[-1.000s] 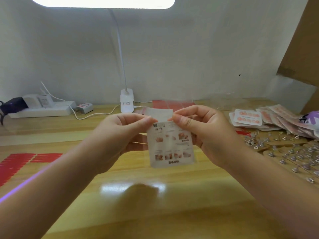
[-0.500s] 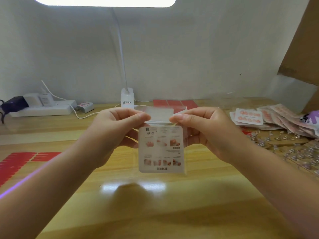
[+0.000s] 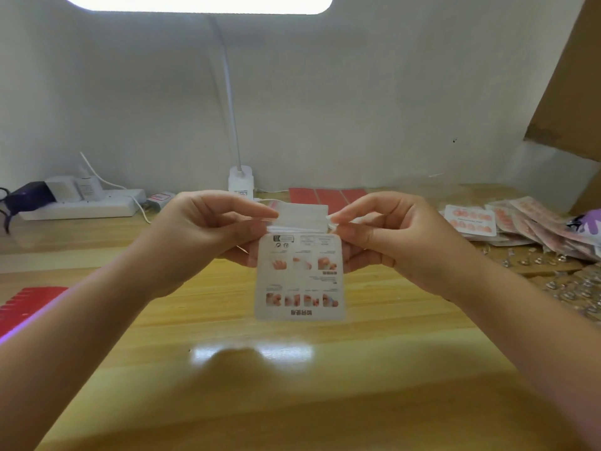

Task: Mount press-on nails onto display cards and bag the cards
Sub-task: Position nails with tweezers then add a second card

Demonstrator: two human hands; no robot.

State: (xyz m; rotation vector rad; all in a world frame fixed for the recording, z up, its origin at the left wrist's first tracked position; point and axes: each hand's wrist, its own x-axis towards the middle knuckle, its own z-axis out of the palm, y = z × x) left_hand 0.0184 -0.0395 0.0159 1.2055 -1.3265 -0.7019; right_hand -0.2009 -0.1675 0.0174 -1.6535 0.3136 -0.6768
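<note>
Clear plastic forms the bag (image 3: 300,276), which hangs upright in the air above the wooden table (image 3: 292,385), roughly at the centre of the view. Inside it sits a display card (image 3: 300,288) with its printed back facing the camera (the print reads upside down). The bag's flap (image 3: 304,213) stands up above the card's top edge.

The left hand (image 3: 208,236) pinches the bag's upper left corner between thumb and forefinger; the remaining fingers curl behind the bag. The right hand (image 3: 390,239) pinches the upper right corner in the same manner. Both hands are raised off the table.

On the table to the right lies a fanned pile of bagged cards (image 3: 507,222), and nearer the camera a scatter of small clear nail stands (image 3: 572,288). Red strips (image 3: 29,304) lie at the left edge, and more red sheets (image 3: 328,196) lie behind the hands. A white desk lamp (image 3: 240,180) stands at the wall, beside a power strip (image 3: 81,206) carrying plugs. Brown cardboard (image 3: 572,86) leans at the upper right.
</note>
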